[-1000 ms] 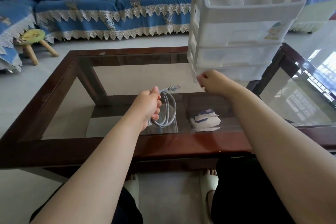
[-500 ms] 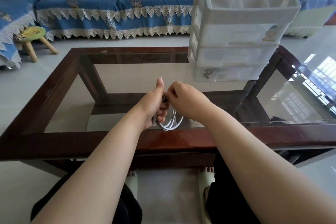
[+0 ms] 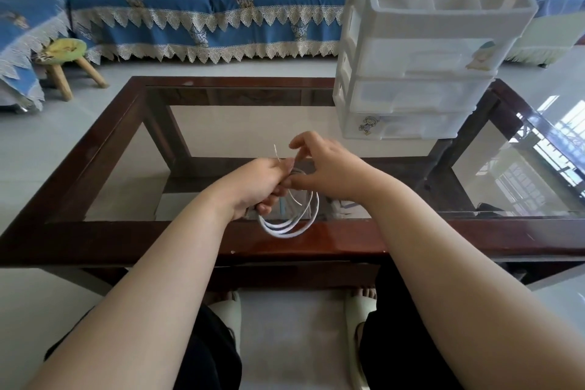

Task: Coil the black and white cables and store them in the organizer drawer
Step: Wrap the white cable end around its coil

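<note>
White cable (image 3: pixel 286 225) coil hangs below left hand (image 3: pixel 259 184) gripping it, right hand (image 3: pixel 329 168) pinching thin wire tie (image 3: pixel 276 152) w/ fingertips

the top of the white cable coil (image 3: pixel 289 225) is hidden inside the left hand (image 3: pixel 262 182) and behind the right hand (image 3: pixel 326 169). a thin strand (image 3: pixel 276 152) above the left hand is too fine to tell what it is. the organizer (image 3: pixel 421 51) covers the bench (image 3: pixel 190 241)'s far right corner; its frosted drawers blur their contents. both forearms are cut off by the bottom edge.
</note>
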Demonstrator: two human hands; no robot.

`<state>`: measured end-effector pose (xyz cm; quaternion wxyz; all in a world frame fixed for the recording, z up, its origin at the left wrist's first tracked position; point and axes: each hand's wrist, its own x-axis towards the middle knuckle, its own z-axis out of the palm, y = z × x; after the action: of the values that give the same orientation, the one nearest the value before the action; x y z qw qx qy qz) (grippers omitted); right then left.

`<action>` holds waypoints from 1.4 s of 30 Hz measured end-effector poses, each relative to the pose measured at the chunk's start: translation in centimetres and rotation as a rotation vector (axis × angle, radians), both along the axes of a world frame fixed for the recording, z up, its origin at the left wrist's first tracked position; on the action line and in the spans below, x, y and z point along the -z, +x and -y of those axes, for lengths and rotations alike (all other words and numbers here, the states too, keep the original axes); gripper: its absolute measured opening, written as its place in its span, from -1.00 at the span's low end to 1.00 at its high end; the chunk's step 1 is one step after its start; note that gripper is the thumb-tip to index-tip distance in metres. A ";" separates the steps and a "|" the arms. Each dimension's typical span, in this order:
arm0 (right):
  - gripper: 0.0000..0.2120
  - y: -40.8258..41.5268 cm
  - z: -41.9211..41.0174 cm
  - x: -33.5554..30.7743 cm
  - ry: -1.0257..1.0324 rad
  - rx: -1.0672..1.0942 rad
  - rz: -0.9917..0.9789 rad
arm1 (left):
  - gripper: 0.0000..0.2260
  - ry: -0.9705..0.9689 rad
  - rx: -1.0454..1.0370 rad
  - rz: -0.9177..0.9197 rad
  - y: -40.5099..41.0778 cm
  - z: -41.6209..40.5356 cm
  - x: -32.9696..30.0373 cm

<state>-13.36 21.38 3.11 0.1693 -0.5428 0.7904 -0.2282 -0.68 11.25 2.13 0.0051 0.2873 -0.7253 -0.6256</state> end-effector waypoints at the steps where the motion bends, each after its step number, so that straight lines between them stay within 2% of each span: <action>1: -0.55 0.1 0.0 0.1 0.064 -0.030 0.099 | -0.62 -0.027 0.005 -0.005 0.2 0.2 0.0; 2: -0.64 0.2 0.0 0.3 0.110 -0.053 0.161 | -0.62 -0.045 0.008 -0.016 0.3 0.4 -0.1; 4: -0.74 0.8 0.2 0.8 0.088 -0.053 0.135 | -0.62 -0.047 0.000 -0.041 0.4 0.7 -0.2; 7: -0.69 1.4 0.8 1.2 0.013 -0.007 -0.008 | -0.61 -0.054 -0.038 -0.066 0.7 1.1 -0.3; 10: -0.66 1.6 1.1 1.8 0.024 0.002 -0.164 | -0.61 -0.122 -0.087 -0.052 0.7 1.3 0.0; 14: -0.64 1.5 1.0 1.7 -0.065 -0.025 -0.249 | -0.65 -0.240 -0.141 -0.026 0.8 1.5 0.2; 18: -0.71 1.4 1.0 1.4 -0.129 -0.041 -0.369 | -0.75 -0.140 -0.259 -0.110 0.9 1.4 0.0; 21: -0.67 1.2 1.4 1.3 -0.175 -0.030 -0.413 | -0.77 -0.397 -0.340 -0.157 0.8 0.8 -0.2; 22: -0.67 1.1 1.5 1.3 -0.200 -0.035 -0.417 | -0.78 -0.420 -0.364 -0.180 0.8 0.8 -0.4; 23: -0.67 0.9 1.5 1.3 -0.224 -0.045 -0.423 | -0.79 -0.338 -0.391 -0.207 0.8 0.8 -0.5; 27: -0.62 0.1 1.6 1.5 -0.305 -0.095 -0.495 | -0.80 0.280 -0.382 -0.158 1.6 1.7 -1.5; 30: -0.58 -0.1 1.7 1.8 -0.429 -0.127 -0.549 | -0.82 0.517 -0.383 -0.125 2.2 2.2 -1.7; 35: -0.59 -0.6 1.7 2.4 -0.551 -0.181 -0.578 | -0.84 0.591 -0.389 -0.117 1.9 1.9 -1.5; 42: -0.62 -1.3 0.8 2.4 -0.601 -0.247 -0.654 | -0.85 0.521 -0.285 -0.110 1.7 1.4 -1.2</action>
<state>-14.66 20.63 0.67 -0.2278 -0.7015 0.6303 -0.2422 1.01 9.83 3.34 0.0583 0.3437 -0.4914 -0.7981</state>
